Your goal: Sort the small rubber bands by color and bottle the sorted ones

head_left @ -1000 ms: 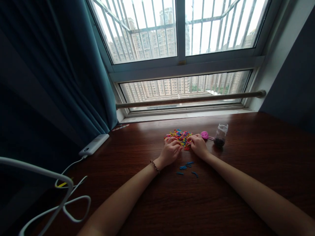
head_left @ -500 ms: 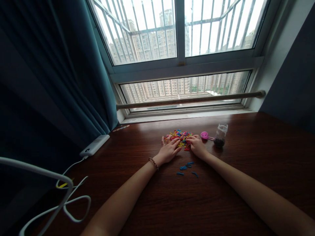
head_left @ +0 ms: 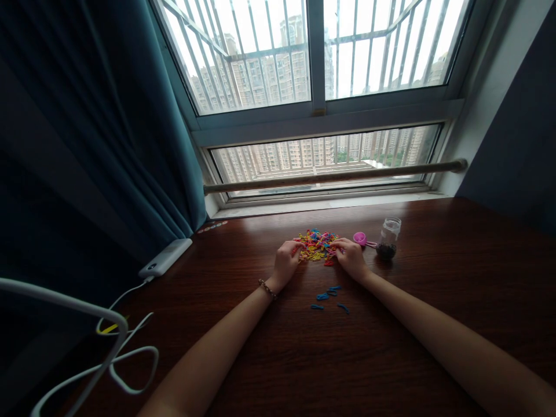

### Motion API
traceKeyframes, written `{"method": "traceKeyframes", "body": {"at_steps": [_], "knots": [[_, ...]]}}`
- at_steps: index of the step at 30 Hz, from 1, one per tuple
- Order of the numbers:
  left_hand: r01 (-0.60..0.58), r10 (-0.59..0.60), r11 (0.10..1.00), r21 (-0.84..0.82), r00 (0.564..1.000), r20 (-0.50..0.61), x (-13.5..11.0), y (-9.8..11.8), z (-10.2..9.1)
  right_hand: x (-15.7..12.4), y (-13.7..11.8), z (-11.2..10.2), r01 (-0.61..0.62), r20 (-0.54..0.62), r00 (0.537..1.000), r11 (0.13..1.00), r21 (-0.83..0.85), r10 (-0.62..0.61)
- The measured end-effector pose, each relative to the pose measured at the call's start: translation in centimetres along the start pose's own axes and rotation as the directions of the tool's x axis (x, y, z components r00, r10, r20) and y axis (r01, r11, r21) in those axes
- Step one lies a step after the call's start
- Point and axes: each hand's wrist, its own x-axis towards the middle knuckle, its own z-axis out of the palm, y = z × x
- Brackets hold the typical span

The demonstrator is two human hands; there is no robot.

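A heap of small colourful bands [head_left: 316, 243] lies on the dark wooden table [head_left: 417, 301] near the window. My left hand [head_left: 285, 262] rests at the heap's left edge with its fingers curled in. My right hand [head_left: 351, 259] sits at the heap's right edge, fingers pinched together on the bands; what they hold is too small to name. A few blue bands [head_left: 329, 296] lie apart on the table, nearer to me, between my forearms.
A small glass jar [head_left: 388, 238] with dark contents stands right of the heap, a pink lid [head_left: 360, 237] beside it. A white power bank [head_left: 165, 258] with a white cable [head_left: 125, 353] lies at the left. A teal curtain [head_left: 108, 133] hangs on the left.
My left hand has slid left from the middle of the heap to its left edge and its fingers have curled in. My right hand has barely moved.
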Motion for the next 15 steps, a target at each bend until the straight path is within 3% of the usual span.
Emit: {"method": "traceKeyframes", "body": {"at_steps": [9, 15], "knots": [[0.14, -0.164, 0.96, -0.243, 0.983, -0.082, 0.1, -1.2, 0.4, 0.0, 0.2, 0.0, -0.103, -0.055, 0.993, 0.994, 0.035, 0.105], [0.176, -0.198, 0.943, -0.283, 0.979, -0.053, 0.2, -1.4, 0.4, 0.1, 0.2, 0.1, -0.068, -0.063, 0.995, 0.996, 0.05, 0.071]]}}
